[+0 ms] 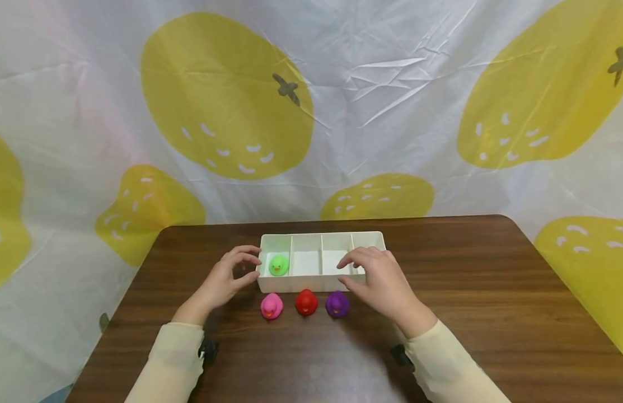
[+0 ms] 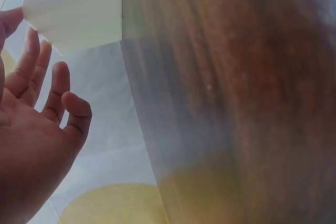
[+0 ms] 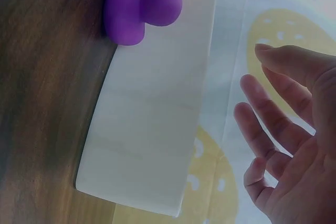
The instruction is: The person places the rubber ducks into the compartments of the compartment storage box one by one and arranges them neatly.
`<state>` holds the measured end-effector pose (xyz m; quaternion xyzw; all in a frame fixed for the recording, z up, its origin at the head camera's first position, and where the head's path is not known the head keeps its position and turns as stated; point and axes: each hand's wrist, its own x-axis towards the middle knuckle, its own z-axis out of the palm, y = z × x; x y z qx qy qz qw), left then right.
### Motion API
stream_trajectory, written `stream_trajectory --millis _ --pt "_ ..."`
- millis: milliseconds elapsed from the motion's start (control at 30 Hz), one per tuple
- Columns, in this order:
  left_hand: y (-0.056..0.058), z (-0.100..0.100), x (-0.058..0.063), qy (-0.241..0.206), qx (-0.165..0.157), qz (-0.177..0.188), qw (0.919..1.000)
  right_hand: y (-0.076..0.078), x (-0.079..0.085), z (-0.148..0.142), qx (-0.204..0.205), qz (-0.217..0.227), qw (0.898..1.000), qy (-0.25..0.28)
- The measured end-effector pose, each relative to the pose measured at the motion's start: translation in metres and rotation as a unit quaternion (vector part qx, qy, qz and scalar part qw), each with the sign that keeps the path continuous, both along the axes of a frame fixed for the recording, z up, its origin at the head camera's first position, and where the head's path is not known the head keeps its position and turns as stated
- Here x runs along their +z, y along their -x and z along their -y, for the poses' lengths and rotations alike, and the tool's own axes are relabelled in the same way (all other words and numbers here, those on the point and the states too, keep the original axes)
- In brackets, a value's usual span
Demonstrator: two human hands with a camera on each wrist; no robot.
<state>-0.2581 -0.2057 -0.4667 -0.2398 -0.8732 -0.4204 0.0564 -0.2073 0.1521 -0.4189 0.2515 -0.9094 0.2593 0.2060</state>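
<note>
A white box [image 1: 298,284] with a row of compartments sits toward the back of the table. Inside its leftmost compartment is a green rubber duck [image 1: 278,265]. Along the front of the box stand a pink rubber duck [image 1: 271,306], a red one [image 1: 306,302] and a purple rubber duck [image 1: 337,304]. My left hand [image 1: 224,280] is at the box's left end, fingertips and thumb at its wall, fingers loosely bent around nothing. Above the right compartments hovers my right hand [image 1: 380,280], thumb and fingers apart and holding nothing; it partly hides the rightmost compartment.
The brown wooden table [image 1: 472,313] has rounded back corners. Right behind it hangs a pale cloth [image 1: 382,140] printed with yellow fruit. A dark strap piece [image 1: 208,350] shows at the left wrist, and another [image 1: 402,355] at the right.
</note>
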Motion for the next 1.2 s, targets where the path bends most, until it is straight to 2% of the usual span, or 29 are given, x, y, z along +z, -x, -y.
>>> stream_trajectory --millis 267,700,967,1200 --pt "0.001 0.001 -0.001 0.006 -0.002 0.0 1.0 -0.009 0.002 -0.002 0.002 0.009 1.0 -0.003" --pt "-0.002 0.0 0.003 0.016 0.002 -0.011 0.9998 -0.017 -0.009 -0.003 0.017 0.037 0.999 -0.004" --pt "0.0 0.001 0.003 0.033 0.001 -0.017 0.9993 -0.022 -0.014 -0.002 0.018 0.086 0.996 -0.028" --pt "0.0 0.003 0.006 0.037 -0.008 -0.016 0.9992 -0.023 -0.024 -0.001 0.036 0.078 0.994 -0.064"
